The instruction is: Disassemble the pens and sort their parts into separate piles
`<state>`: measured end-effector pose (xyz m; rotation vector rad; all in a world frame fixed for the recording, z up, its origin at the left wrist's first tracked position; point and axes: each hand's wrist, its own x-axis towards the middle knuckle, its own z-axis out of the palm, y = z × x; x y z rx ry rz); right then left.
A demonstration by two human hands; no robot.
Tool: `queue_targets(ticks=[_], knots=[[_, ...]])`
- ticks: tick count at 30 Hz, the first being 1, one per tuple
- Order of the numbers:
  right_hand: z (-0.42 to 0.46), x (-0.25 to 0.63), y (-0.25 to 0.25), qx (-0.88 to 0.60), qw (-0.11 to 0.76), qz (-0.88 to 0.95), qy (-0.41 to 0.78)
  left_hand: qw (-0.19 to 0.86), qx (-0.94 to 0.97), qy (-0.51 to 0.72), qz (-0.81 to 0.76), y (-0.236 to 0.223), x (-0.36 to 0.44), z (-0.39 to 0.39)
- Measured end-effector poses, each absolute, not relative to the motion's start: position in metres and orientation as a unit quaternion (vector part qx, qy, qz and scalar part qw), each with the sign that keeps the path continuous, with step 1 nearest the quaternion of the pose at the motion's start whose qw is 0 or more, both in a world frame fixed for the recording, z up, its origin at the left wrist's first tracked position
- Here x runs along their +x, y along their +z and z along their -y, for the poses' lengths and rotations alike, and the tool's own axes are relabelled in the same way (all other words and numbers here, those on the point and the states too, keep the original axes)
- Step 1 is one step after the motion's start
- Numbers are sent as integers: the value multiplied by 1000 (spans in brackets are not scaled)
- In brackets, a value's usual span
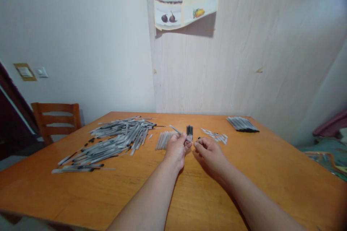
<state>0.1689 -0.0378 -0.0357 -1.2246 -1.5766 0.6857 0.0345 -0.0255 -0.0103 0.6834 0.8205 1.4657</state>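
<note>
My left hand (175, 149) is closed around a slim, translucent pen (175, 129), which slants from upper left down toward my other hand. Close to the pen's lower end, my right hand (210, 154) has its thumb and fingers pinched together; what they hold is too small to make out. A row of clear pen barrels (162, 140) lies just left of my left hand, partly hidden by it. Behind the hands stands a small bundle of dark pieces (189, 130). Several short white-and-clear pieces (215, 135) are scattered beyond my right hand.
A large heap of pens (121, 135) covers the left of the wooden table (130, 191). At the far right, pens with black caps (243, 124) lie in a neat row. A wooden chair (58, 115) stands past the left edge, and a wall rises behind the table.
</note>
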Motion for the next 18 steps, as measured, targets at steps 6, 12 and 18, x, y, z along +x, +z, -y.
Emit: queue_targets(ticks=[6, 12, 18], knots=[[38, 166, -31, -499, 498, 630, 325, 614, 305, 633, -360, -12, 36, 26], [42, 165, -24, -509, 494, 623, 330, 614, 298, 634, -363, -9, 36, 27], [45, 175, -16, -526, 476, 655, 259, 587, 260, 676, -362, 1, 20, 20]])
